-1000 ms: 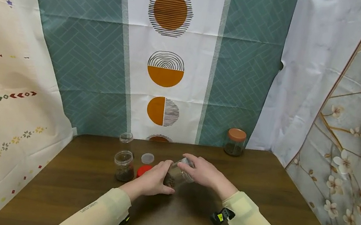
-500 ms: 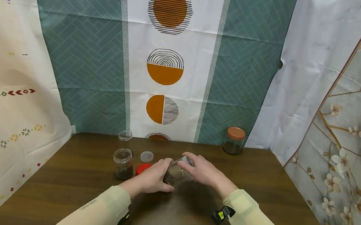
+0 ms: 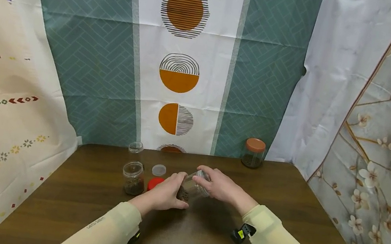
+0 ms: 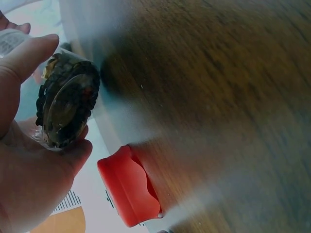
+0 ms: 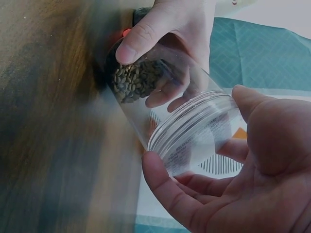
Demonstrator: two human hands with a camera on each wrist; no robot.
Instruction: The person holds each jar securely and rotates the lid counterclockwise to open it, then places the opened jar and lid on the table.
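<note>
A clear jar (image 3: 189,188) lies tilted between my two hands, its mouth end raised to the right. Small brown seed-like pieces (image 5: 136,82) have gathered in its lower end. My left hand (image 3: 166,193) grips that lower end, thumb on one side and fingers round the other. At the threaded mouth end, my right hand (image 3: 221,186) holds the rim with thumb and fingers spread round it. Seen from the left wrist, the jar's base (image 4: 68,104) faces the camera, dark pieces showing through it. A red lid (image 3: 155,183) sits just behind my left hand, partly covered by it.
Left of my hands stands an open jar (image 3: 134,178) with dark contents, and behind it another clear jar (image 3: 135,152). A small translucent lid (image 3: 159,170) lies beside them. A jar with an orange-brown lid (image 3: 253,152) stands at the table's (image 3: 281,212) back right.
Both hands keep their hold on the tilted jar with almost no movement. The whole head view has shifted very slightly.
</note>
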